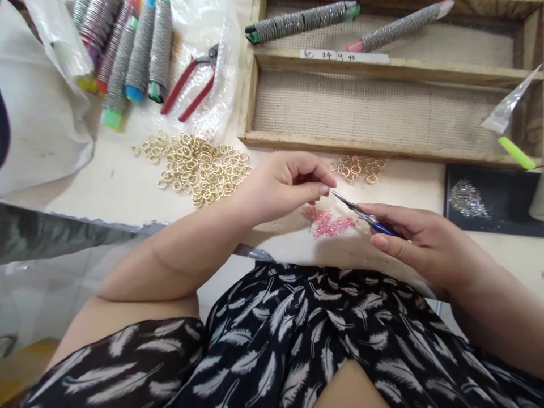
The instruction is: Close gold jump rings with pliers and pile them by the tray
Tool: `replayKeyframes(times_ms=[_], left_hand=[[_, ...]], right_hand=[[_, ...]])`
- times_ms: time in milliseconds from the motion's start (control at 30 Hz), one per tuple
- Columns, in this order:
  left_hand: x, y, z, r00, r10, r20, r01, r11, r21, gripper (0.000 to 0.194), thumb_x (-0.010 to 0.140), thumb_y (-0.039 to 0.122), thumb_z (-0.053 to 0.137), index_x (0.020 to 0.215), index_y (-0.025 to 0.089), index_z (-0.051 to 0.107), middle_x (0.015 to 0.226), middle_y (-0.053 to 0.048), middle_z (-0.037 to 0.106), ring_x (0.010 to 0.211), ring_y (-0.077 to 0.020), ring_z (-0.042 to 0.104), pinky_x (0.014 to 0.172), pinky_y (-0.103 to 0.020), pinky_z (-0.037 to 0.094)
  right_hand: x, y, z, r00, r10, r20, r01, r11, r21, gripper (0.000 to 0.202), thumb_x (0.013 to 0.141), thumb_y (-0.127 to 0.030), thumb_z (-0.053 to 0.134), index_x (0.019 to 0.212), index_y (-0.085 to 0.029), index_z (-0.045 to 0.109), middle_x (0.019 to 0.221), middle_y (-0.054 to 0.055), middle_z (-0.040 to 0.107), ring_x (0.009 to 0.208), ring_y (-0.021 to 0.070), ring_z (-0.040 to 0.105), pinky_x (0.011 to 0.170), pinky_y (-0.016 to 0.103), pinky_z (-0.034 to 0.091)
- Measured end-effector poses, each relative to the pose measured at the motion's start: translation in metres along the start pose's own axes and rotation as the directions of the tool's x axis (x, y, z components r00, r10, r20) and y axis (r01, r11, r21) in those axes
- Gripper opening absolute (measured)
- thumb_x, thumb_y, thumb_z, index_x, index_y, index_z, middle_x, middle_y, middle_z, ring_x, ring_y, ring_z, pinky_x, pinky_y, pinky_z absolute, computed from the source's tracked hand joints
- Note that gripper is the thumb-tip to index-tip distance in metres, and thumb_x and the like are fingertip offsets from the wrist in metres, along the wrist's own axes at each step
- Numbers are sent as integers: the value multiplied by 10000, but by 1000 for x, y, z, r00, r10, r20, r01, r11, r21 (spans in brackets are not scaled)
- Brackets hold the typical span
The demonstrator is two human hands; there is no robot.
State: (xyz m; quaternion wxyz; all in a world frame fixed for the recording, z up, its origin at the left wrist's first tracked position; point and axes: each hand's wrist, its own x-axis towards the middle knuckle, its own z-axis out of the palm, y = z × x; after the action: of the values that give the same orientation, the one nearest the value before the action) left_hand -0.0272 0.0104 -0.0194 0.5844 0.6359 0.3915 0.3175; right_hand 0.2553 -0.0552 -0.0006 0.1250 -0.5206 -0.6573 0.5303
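My left hand [289,181] is closed in a pinch above the table, on something too small to make out. My right hand [419,241] holds blue-handled pliers [378,224], whose thin tip meets my left fingertips. Just below the pinch lies a loose pile of pink beads [329,222]. Behind my left wrist spreads a large heap of gold rings [199,167]. A smaller group of rings [359,169], some reddish, lies beyond the pliers, along the wooden frame's front edge.
A wooden mesh tray [382,144] spans the back, with wrapped silver rolls [304,22] in it. Red-handled pliers [189,85] and more rolls [159,51] lie at the back left. On the right, a black mat [510,218] bears silvery bits [467,198].
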Motion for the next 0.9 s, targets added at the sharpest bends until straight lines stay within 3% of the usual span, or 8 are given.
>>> replayKeyframes(times_ms=[133,267,400,467,600,700,833,900], left_hand=[[0,11,-18,998,58,5,-55,923,380,145,880,244,635,918,198,767,830,-26,766,724,-151,662,693,-297,528],[-9,28,-48,959,-73,274,-171,620,766,182,882,259,589,873,202,761,872,-50,775,773,-188,660,713,-315,469],[-21,31,-52,912,-243,329,-235,347,908,177,876,271,585,910,215,750,930,-75,756,857,-270,679,734,-372,466],[-24,29,-45,888,-288,358,-274,294,916,186,894,202,535,885,206,721,885,-79,731,853,-270,669,743,-381,468],[-21,26,-34,871,-262,415,-312,358,880,188,858,143,536,737,220,658,792,-58,697,767,-234,627,661,-354,419],[-14,27,-31,904,-208,372,-260,422,868,236,895,194,533,700,208,665,758,-58,708,702,-209,604,639,-340,393],[-10,24,-24,976,34,214,-175,708,685,207,928,222,571,820,207,748,813,-28,772,755,-170,679,707,-290,463],[-11,20,-18,987,109,119,-158,787,596,178,931,244,612,831,216,757,789,-16,770,734,-157,685,696,-277,472]], right_hand=[[1,1,-1,1000,12,1,-12,999,-39,588,972,-597,742,1467,-280,739,1446,96,773,1315,388,734,1211,613,523],[2,-3,-3,999,33,-29,-35,997,-66,613,961,-643,727,1450,-273,753,1422,110,784,1294,395,745,1196,620,535],[3,-8,-5,998,44,-44,-48,995,-93,645,939,-700,717,1412,-265,778,1363,120,811,1274,411,750,1189,645,529],[4,-8,-6,998,40,-44,-44,994,-96,623,940,-687,726,1409,-281,779,1352,108,817,1263,406,755,1178,639,541],[4,-5,-9,999,32,-43,-35,996,-84,593,938,-658,748,1417,-308,773,1396,86,799,1280,399,748,1179,623,547],[4,-2,-9,999,39,-31,-41,998,-42,590,939,-654,752,1422,-316,769,1417,78,790,1284,393,746,1182,613,548],[5,-4,-7,999,50,-7,-50,998,31,584,933,-660,758,1397,-306,783,1391,82,803,1262,375,760,1163,579,569],[6,-7,-6,999,54,-2,-54,996,64,584,918,-678,763,1362,-301,801,1359,84,818,1241,370,771,1133,565,593]])
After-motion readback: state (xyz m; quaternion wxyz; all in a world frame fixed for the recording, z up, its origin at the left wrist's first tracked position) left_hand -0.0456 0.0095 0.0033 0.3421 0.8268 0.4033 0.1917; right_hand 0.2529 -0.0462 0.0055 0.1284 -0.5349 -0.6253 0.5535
